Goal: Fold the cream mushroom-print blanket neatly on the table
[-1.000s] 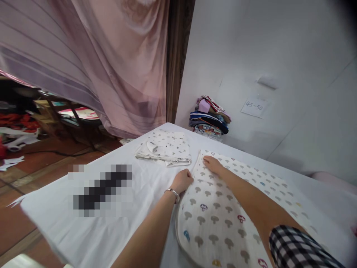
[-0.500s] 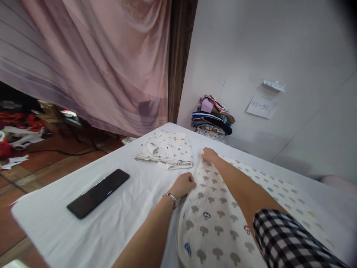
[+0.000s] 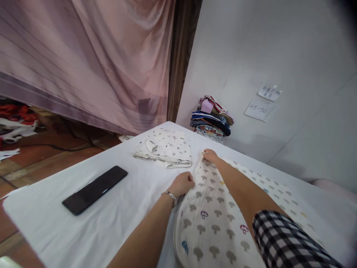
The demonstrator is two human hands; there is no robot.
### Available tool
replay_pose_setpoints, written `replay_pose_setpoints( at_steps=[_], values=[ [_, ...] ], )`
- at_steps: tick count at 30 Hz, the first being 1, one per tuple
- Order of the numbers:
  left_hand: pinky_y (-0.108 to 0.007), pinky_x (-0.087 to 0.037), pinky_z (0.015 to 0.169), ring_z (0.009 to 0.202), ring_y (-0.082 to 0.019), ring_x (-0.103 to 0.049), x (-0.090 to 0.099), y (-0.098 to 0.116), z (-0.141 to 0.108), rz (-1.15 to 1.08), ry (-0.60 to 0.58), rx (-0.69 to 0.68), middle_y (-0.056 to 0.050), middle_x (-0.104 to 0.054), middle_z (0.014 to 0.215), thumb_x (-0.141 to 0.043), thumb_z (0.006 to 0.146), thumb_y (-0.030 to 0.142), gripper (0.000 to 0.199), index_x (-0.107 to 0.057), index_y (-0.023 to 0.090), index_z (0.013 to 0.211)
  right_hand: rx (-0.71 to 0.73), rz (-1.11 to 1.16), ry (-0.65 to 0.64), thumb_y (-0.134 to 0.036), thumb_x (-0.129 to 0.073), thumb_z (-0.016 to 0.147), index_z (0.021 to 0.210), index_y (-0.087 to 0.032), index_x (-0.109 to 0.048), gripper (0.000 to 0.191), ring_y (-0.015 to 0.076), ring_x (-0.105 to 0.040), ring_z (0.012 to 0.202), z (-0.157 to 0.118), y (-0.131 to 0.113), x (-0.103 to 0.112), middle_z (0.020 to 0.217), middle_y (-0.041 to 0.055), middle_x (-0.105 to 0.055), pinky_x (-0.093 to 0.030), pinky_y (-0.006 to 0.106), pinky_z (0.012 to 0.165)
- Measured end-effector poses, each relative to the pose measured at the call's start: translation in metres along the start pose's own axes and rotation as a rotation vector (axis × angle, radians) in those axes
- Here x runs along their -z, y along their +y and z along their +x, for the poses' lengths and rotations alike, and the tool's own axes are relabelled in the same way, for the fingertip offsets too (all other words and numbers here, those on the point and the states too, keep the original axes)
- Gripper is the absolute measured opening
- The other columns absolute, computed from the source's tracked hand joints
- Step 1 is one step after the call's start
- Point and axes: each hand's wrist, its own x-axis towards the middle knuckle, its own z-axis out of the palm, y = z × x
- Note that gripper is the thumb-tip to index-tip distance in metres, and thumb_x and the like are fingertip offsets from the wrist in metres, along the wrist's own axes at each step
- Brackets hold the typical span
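A white cloth printed with grey mushrooms [image 3: 214, 219] lies spread over the right part of the table, its near side bulging in a rounded fold. My left hand [image 3: 182, 184], with a bracelet at the wrist, pinches the cloth's left edge. Farther along that same edge, my right hand [image 3: 209, 155] is closed on the cloth's far corner; the right forearm reaches across the fabric. Just beyond my left hand sits a folded white cloth with small prints [image 3: 170, 146], touched by neither hand.
A black phone [image 3: 95, 190] lies on the white-covered table [image 3: 117, 230] at left. A pile of folded clothes [image 3: 212, 117] stands against the wall past the far edge. Paper notes [image 3: 259, 108] hang on the wall. A pink curtain [image 3: 111, 67] hangs behind the table.
The camera view has shifted slightly, and the upper wall note now hangs flatter. Both hands keep their hold on the mushroom-print cloth, with almost no movement along its edge.
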Motion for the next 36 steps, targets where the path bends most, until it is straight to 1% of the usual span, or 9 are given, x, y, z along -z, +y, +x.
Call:
replay_pose_setpoints(
  at_steps=[3, 6, 11, 15, 19, 23, 29, 32, 36],
  values=[
    [-0.022, -0.036, 0.058, 0.066, -0.013, -0.055, -0.001, 0.0, 0.0, 0.007, -0.002, -0.006, 0.002, -0.061, 0.067, -0.055, 0.064, 0.017, 0.004, -0.056, 0.019, 0.067, -0.032, -0.015, -0.034, -0.026, -0.054, 0.079, 0.104, -0.016, -0.066, 0.029, 0.02, -0.064, 0.086, 0.006, -0.007, 0.0, 0.099, 0.01, -0.067, -0.047, 0.025, 0.07],
    [-0.022, -0.036, 0.058, 0.067, -0.013, -0.055, -0.002, -0.001, 0.0, 0.017, -0.001, -0.009, 0.001, -0.062, 0.068, -0.055, 0.064, 0.018, 0.004, -0.057, 0.019, 0.068, -0.061, -0.037, -0.045, -0.029, -0.06, 0.079, 0.101, -0.011, -0.065, 0.029, 0.0235, -0.063, 0.091, 0.011, -0.015, 0.0, 0.103, 0.0147, -0.065, -0.049, 0.031, 0.073],
    [-0.023, -0.035, 0.057, 0.066, -0.014, -0.055, -0.003, -0.001, 0.0, 0.027, 0.005, -0.004, 0.001, -0.062, 0.067, -0.056, 0.064, 0.018, 0.005, -0.057, 0.019, 0.068, -0.036, -0.029, -0.033, -0.035, -0.055, 0.088, 0.11, -0.014, -0.057, 0.03, 0.0185, -0.058, 0.098, 0.018, -0.021, -0.001, 0.112, 0.0079, -0.058, -0.049, 0.039, 0.084],
    [-0.023, -0.036, 0.058, 0.066, -0.014, -0.055, -0.003, -0.001, -0.001, 0.032, 0.004, 0.002, 0.001, -0.062, 0.067, -0.056, 0.065, 0.019, 0.004, -0.057, 0.019, 0.068, -0.004, 0.038, -0.005, -0.033, -0.053, 0.089, 0.111, -0.015, -0.057, 0.028, 0.0187, -0.056, 0.1, 0.022, -0.021, -0.006, 0.115, 0.0078, -0.057, -0.048, 0.04, 0.085],
    [-0.023, -0.035, 0.057, 0.065, -0.013, -0.055, -0.004, -0.001, 0.0, 0.037, 0.002, -0.002, 0.001, -0.061, 0.067, -0.055, 0.064, 0.018, 0.004, -0.056, 0.019, 0.068, -0.012, 0.166, -0.026, -0.036, -0.051, 0.091, 0.112, -0.015, -0.055, 0.031, 0.0156, -0.06, 0.089, 0.022, -0.017, -0.011, 0.107, 0.0069, -0.06, -0.052, 0.035, 0.077],
    [-0.022, -0.035, 0.056, 0.065, -0.013, -0.055, -0.004, -0.002, 0.001, 0.039, 0.006, 0.002, 0.002, -0.06, 0.065, -0.055, 0.064, 0.018, 0.003, -0.055, 0.019, 0.067, -0.044, 0.291, -0.086, -0.037, -0.047, 0.093, 0.112, -0.014, -0.055, 0.031, 0.0113, -0.061, 0.074, 0.016, -0.006, -0.006, 0.095, 0.0043, -0.062, -0.053, 0.028, 0.066],
    [-0.022, -0.035, 0.057, 0.065, -0.013, -0.054, -0.003, -0.001, 0.001, 0.04, 0.0, -0.001, 0.002, -0.061, 0.066, -0.055, 0.064, 0.018, 0.003, -0.055, 0.019, 0.067, -0.087, 0.364, -0.242, -0.031, -0.057, 0.086, 0.081, -0.008, -0.063, 0.024, 0.0088, -0.059, 0.05, -0.003, 0.001, 0.001, 0.065, 0.0047, -0.065, -0.046, 0.018, 0.046],
    [-0.022, -0.035, 0.056, 0.064, -0.013, -0.054, -0.003, -0.001, 0.0, 0.039, 0.0, 0.002, 0.002, -0.061, 0.066, -0.055, 0.064, 0.018, 0.003, -0.055, 0.019, 0.067, -0.1, 0.381, -0.301, -0.03, -0.062, 0.082, 0.076, -0.008, -0.063, 0.023, 0.0094, -0.057, 0.044, -0.009, -0.003, 0.001, 0.054, 0.0041, -0.063, -0.042, 0.016, 0.041],
    [-0.023, -0.035, 0.057, 0.065, -0.013, -0.054, -0.003, -0.001, 0.001, 0.042, 0.01, -0.005, 0.001, -0.061, 0.067, -0.055, 0.064, 0.017, 0.004, -0.055, 0.019, 0.067, -0.134, 0.383, -0.343, -0.027, -0.064, 0.079, 0.073, -0.007, -0.064, 0.02, 0.0098, -0.054, 0.038, -0.011, -0.009, 0.0, 0.048, 0.0038, -0.061, -0.039, 0.017, 0.037]
  ],
)
